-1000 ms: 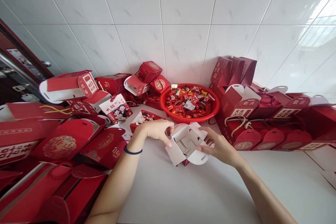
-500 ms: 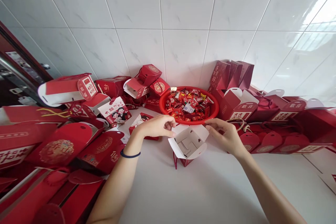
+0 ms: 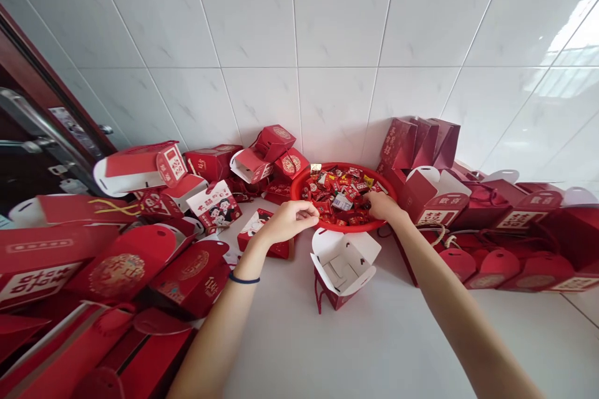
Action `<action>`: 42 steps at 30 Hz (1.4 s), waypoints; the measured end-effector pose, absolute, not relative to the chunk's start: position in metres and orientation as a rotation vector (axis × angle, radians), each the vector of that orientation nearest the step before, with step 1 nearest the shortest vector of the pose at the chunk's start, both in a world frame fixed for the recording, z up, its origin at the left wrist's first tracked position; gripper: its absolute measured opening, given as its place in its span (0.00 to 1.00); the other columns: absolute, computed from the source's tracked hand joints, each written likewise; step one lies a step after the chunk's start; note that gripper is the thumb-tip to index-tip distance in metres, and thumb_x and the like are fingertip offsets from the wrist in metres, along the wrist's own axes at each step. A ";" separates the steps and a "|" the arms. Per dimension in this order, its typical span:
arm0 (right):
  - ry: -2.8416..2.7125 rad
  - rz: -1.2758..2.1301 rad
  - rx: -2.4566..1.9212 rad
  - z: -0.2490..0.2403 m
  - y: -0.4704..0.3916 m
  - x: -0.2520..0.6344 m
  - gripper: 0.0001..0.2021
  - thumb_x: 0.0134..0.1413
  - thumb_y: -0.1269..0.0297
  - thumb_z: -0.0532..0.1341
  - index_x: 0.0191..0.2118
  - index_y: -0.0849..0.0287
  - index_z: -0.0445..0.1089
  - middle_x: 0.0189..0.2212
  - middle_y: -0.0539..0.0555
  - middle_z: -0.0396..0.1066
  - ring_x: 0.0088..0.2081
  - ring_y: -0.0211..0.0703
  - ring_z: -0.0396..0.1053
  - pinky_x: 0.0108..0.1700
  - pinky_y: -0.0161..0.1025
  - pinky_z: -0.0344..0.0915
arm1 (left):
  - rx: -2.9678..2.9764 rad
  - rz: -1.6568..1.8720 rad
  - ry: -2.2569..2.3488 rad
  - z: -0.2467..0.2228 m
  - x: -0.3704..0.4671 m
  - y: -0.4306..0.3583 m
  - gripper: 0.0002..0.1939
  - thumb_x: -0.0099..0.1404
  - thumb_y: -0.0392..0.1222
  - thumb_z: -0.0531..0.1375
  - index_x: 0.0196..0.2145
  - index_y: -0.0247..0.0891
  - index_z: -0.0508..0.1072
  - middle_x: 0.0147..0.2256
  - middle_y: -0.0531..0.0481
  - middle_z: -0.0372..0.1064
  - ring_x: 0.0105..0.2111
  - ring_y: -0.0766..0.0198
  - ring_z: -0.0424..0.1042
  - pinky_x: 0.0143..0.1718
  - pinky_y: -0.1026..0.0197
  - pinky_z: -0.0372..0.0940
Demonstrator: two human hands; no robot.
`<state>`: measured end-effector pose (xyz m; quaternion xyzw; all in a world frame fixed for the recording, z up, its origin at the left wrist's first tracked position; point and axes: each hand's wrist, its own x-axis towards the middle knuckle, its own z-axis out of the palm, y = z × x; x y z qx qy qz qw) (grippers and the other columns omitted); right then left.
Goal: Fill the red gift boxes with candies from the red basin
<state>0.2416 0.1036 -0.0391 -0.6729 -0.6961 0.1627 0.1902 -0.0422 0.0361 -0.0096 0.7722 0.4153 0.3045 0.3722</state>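
Note:
An open red box with a white inside [image 3: 344, 268] stands on the white table [image 3: 374, 336], its flaps spread and a dark red cord hanging at its left. Behind it, a red basin [image 3: 299, 190] holds many red-wrapped sweets [image 3: 344, 190]. My right hand [image 3: 381, 207] reaches into the basin's right side, its fingertips among the sweets; whether they grip one is hidden. Left of the basin's front rim is my left hand [image 3: 297, 219], thumb and fingers pinched together; what lies between them, if anything, is too small to make out.
Many red gift boxes [image 3: 119, 262] are heaped at the left. More boxes [image 3: 435, 196] stand in rows at the right, with upright ones [image 3: 402, 143] near the tiled wall [image 3: 337, 93]. A flat-lying picture box [image 3: 269, 234] sits beside my left wrist.
My right hand has moved from the open box's right flap into the basin. My left hand has drawn away from the box's left flap and its fingers have closed. The view has shifted slightly.

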 end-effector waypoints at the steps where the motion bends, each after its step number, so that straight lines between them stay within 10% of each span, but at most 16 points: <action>1: -1.916 0.473 -1.869 -0.040 0.103 0.243 0.07 0.49 0.65 0.71 0.34 0.60 0.76 0.36 0.58 0.78 0.42 0.49 0.76 0.46 0.45 0.71 | 1.964 0.813 1.069 -0.011 -0.043 0.040 0.13 0.60 0.50 0.62 0.34 0.37 0.75 0.36 0.47 0.77 0.38 0.59 0.74 0.43 0.58 0.68; 5: -1.708 0.548 -1.693 -0.038 0.097 0.242 0.07 0.36 0.71 0.73 0.24 0.58 0.75 0.27 0.57 0.76 0.36 0.52 0.76 0.38 0.42 0.69 | 1.919 0.893 1.085 -0.014 -0.034 0.061 0.13 0.59 0.49 0.63 0.34 0.35 0.75 0.36 0.47 0.76 0.39 0.59 0.74 0.46 0.56 0.68; 11: -1.398 0.749 -1.280 -0.041 0.081 0.216 0.20 0.45 0.44 0.68 0.32 0.59 0.77 0.20 0.51 0.72 0.24 0.43 0.69 0.23 0.37 0.64 | 1.807 0.876 0.908 -0.020 0.013 0.087 0.20 0.59 0.48 0.67 0.46 0.35 0.75 0.42 0.45 0.76 0.43 0.58 0.74 0.47 0.56 0.69; 15: -1.297 0.849 -1.086 -0.039 0.072 0.205 0.24 0.43 0.39 0.68 0.31 0.59 0.77 0.27 0.53 0.77 0.31 0.44 0.73 0.30 0.36 0.69 | 1.817 0.867 0.857 -0.027 0.031 0.095 0.19 0.57 0.53 0.68 0.35 0.33 0.76 0.34 0.48 0.74 0.39 0.57 0.72 0.43 0.57 0.67; 20: -1.320 1.112 -0.975 -0.030 0.063 0.202 0.22 0.34 0.48 0.76 0.32 0.60 0.79 0.26 0.53 0.78 0.27 0.44 0.74 0.28 0.37 0.70 | 1.640 0.951 0.823 -0.032 0.029 0.098 0.21 0.53 0.57 0.68 0.26 0.35 0.72 0.27 0.52 0.69 0.33 0.61 0.70 0.39 0.58 0.66; 25: -1.067 1.182 -0.870 -0.031 0.066 0.202 0.19 0.35 0.51 0.77 0.30 0.59 0.76 0.21 0.49 0.75 0.22 0.41 0.72 0.26 0.37 0.70 | 1.558 1.037 0.966 -0.034 0.026 0.107 0.21 0.60 0.58 0.62 0.38 0.35 0.77 0.34 0.45 0.75 0.35 0.58 0.74 0.41 0.55 0.70; 42: -0.392 1.005 -0.630 -0.045 0.091 0.220 0.11 0.42 0.70 0.71 0.31 0.55 0.68 0.29 0.46 0.80 0.36 0.38 0.79 0.37 0.32 0.74 | 2.402 0.389 0.985 -0.027 0.092 0.170 0.12 0.49 0.31 0.67 0.32 0.40 0.83 0.42 0.48 0.80 0.41 0.56 0.76 0.44 0.60 0.67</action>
